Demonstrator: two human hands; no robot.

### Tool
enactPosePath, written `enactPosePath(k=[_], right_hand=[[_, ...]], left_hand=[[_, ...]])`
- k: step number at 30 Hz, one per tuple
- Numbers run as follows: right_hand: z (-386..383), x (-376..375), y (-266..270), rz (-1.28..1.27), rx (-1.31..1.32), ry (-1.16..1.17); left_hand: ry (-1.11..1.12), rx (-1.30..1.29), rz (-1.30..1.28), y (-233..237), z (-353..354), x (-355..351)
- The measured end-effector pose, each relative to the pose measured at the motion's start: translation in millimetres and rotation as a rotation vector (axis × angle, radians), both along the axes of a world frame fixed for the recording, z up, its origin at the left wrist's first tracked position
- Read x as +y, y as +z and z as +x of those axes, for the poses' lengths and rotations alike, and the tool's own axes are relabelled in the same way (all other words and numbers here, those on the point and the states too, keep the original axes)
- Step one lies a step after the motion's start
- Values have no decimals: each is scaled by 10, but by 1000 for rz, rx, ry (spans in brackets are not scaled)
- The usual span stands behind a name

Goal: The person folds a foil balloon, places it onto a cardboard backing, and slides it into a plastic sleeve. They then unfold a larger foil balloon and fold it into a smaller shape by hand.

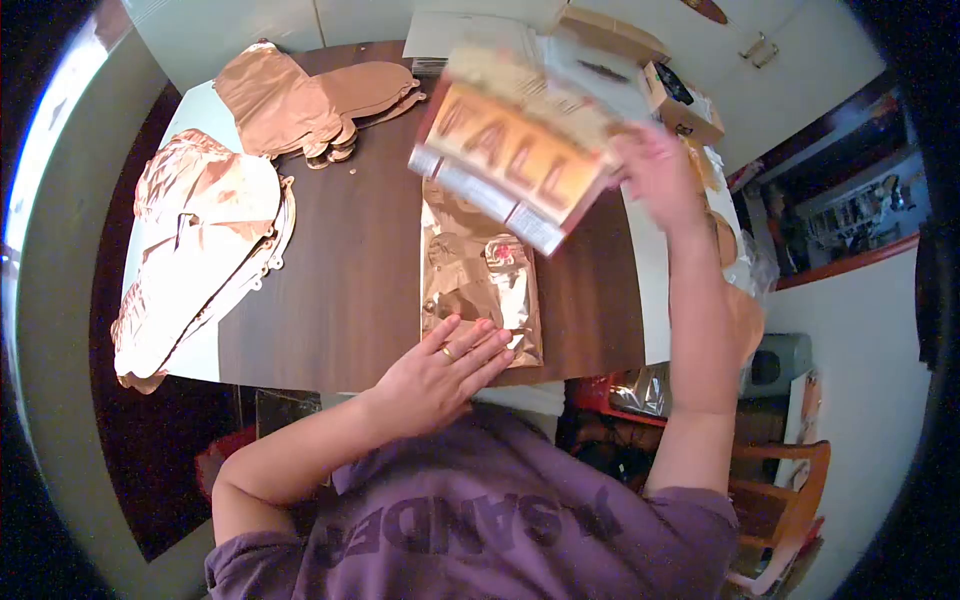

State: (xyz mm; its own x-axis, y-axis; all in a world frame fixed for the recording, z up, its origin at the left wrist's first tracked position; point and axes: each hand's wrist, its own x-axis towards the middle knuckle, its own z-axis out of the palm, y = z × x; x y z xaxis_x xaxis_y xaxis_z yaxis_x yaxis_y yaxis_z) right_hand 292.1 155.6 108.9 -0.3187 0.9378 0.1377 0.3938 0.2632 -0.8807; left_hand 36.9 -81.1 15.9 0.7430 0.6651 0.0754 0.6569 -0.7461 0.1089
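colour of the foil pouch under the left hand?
The foil pouch is shiny copper, clearest in head view.

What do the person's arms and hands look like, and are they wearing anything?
The sleeves are short and purple. The left hand is bare except for a gold-coloured ring. The right hand looks bare too, but it's blurry.

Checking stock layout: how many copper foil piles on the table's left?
2: the far pile, toward the back left, and the near pile, along the left edge. The foil packet under the left hand isn't counted. Overlapping pieces may be hidden within either pile.
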Motion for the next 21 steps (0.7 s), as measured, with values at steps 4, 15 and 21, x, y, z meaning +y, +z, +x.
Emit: enactPosePath(k=[4,15,21], right_hand=[[274,-92,349,-93,329,27],[-295,-852,-427,-327,-605,280],[-273,-780,-334,-78,-883,217]], left_hand=[[-55,-272,-50,76,-73,-6],[34,-417,120,486,-177,-195],[103,-313,-12,20,-232,377]])
